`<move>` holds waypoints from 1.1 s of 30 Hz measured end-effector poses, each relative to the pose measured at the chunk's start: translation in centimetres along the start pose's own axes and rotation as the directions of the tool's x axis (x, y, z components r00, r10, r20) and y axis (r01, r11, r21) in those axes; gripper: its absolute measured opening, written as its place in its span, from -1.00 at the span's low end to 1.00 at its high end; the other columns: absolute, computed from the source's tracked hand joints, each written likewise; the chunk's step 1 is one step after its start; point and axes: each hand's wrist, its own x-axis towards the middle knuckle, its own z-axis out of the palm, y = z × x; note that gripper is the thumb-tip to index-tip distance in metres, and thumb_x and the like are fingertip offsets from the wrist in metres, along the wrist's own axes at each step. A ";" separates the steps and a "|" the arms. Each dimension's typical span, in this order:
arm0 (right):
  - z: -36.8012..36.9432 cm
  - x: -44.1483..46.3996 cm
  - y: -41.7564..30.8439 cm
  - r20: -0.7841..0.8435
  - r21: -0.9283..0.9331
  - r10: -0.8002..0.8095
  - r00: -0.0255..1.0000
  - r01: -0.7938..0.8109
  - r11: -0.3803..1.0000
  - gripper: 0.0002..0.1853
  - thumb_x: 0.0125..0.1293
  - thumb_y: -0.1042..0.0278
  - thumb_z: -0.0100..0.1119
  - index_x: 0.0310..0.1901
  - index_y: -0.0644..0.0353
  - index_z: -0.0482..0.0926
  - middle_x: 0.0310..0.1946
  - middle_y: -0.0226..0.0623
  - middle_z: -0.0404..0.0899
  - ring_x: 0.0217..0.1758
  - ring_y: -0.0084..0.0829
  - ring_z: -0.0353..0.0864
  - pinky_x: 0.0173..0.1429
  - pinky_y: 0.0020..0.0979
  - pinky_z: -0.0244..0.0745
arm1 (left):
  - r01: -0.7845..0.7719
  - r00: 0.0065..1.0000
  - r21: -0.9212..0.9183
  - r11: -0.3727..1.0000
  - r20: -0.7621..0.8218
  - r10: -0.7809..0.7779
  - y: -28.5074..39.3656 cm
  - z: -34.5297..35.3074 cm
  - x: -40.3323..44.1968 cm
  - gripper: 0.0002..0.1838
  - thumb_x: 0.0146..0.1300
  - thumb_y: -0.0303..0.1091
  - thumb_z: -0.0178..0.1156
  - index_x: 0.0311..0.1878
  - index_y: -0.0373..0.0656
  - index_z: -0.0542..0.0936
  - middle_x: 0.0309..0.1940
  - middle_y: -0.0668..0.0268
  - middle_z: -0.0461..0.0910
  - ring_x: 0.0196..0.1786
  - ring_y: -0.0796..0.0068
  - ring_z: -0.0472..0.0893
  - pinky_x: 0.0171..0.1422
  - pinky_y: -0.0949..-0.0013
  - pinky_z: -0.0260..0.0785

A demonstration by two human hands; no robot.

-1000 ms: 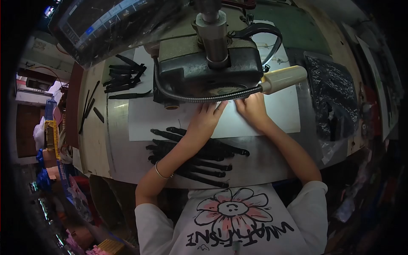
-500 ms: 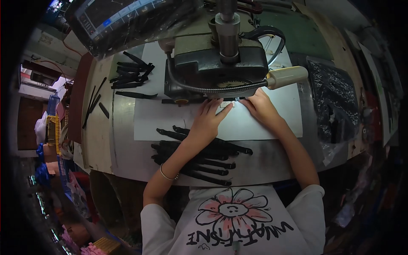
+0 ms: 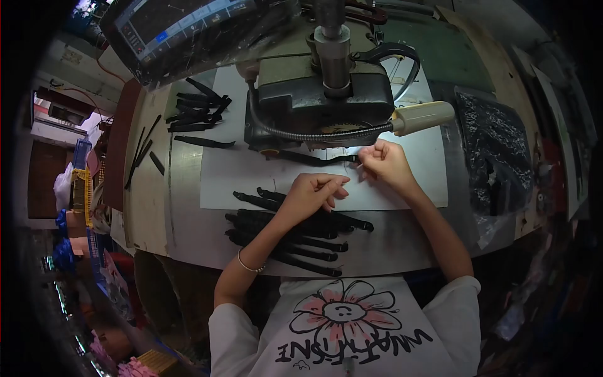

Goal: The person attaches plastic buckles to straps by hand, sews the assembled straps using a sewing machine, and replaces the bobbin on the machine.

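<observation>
My right hand (image 3: 385, 162) pinches the right end of a black strip (image 3: 314, 159), which runs left from under the sewing machine head (image 3: 320, 100). My left hand (image 3: 315, 191) hovers over the white sheet (image 3: 251, 182), fingers curled and thumb against them; whether anything is between them is too small to tell. Below it, partly hidden by my left forearm, lies a pile of several black strips (image 3: 308, 242). A second group of black strips (image 3: 198, 110) rests at the upper left.
A screen under plastic (image 3: 182, 28) stands at the upper left. A cream cylinder (image 3: 422, 118) juts right from the machine head. A plastic bag with black material (image 3: 493, 147) lies at the right. Thin dark strips (image 3: 141, 151) lie at the far left.
Both hands have come out from the machine head. My left hand has moved down toward me and curled. The black strip now shows in front of the machine, its end at my right hand.
</observation>
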 end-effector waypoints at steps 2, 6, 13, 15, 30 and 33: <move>0.0 -1.0 0.4 0.094 0.268 0.038 0.995 -0.062 0.961 -0.94 0.19 0.58 0.05 -0.32 0.39 0.45 -0.53 -0.23 0.55 -0.45 -0.51 0.61 -0.38 -0.56 0.54 | 0.102 0.995 -0.151 0.983 0.030 -0.099 0.7 -0.1 -0.1 -0.63 0.34 -0.20 -0.01 -0.04 -0.33 0.55 -0.35 0.23 0.64 -0.51 0.65 0.55 -0.45 0.64 0.42; 0.6 -2.6 1.6 0.105 0.283 -0.039 0.994 0.008 0.959 -0.90 0.17 0.62 0.05 -0.27 0.41 0.43 -0.47 -0.23 0.56 -0.43 -0.54 0.60 -0.31 -0.54 0.56 | 0.164 0.985 -0.266 0.950 -0.009 -0.173 0.0 0.3 0.2 -0.68 0.27 -0.17 0.10 -0.24 -0.29 0.58 -0.35 0.21 0.65 -0.56 0.67 0.54 -0.46 0.65 0.42; 0.9 -2.9 1.8 0.129 0.285 -0.005 0.992 -0.032 0.958 -0.78 0.14 0.63 0.02 -0.15 0.47 0.48 -0.46 -0.32 0.55 -0.45 -0.59 0.57 -0.31 -0.58 0.52 | 0.106 0.990 -0.211 0.972 -0.071 -0.124 -0.5 0.4 0.4 -0.73 0.24 -0.26 0.12 -0.32 -0.32 0.59 -0.36 0.21 0.65 -0.52 0.65 0.56 -0.43 0.61 0.45; 0.8 -2.8 1.8 0.153 0.272 0.012 0.988 -0.054 0.961 -0.76 0.13 0.63 0.02 -0.14 0.48 0.50 -0.47 -0.33 0.55 -0.46 -0.62 0.55 -0.33 -0.59 0.50 | 0.105 0.989 -0.165 0.981 -0.084 -0.120 -0.5 0.3 0.2 -0.74 0.25 -0.28 0.11 -0.31 -0.33 0.59 -0.37 0.23 0.65 -0.52 0.66 0.56 -0.43 0.61 0.45; -0.8 -4.1 0.4 -0.111 -0.621 -0.389 0.914 0.242 0.745 -0.84 0.06 0.49 0.16 -0.28 0.26 0.57 -0.30 -0.28 0.51 -0.22 -0.32 0.53 -0.09 -0.39 0.43 | 0.113 0.908 -0.205 0.972 0.418 -0.018 -7.9 -3.3 -21.3 -0.85 0.11 -0.41 0.25 -0.27 -0.27 0.65 -0.27 0.21 0.62 -0.17 0.38 0.57 -0.03 0.40 0.37; -0.7 -3.8 0.7 -0.144 -0.623 -0.399 0.906 0.230 0.748 -0.85 0.06 0.50 0.15 -0.29 0.25 0.57 -0.31 -0.29 0.52 -0.22 -0.32 0.53 -0.12 -0.39 0.42 | 0.479 0.834 -0.026 0.877 0.327 -0.445 -13.2 -1.7 -21.3 -0.76 0.27 -0.27 0.12 -0.19 -0.26 0.62 -0.30 0.35 0.62 -0.20 0.62 0.51 -0.07 0.46 0.37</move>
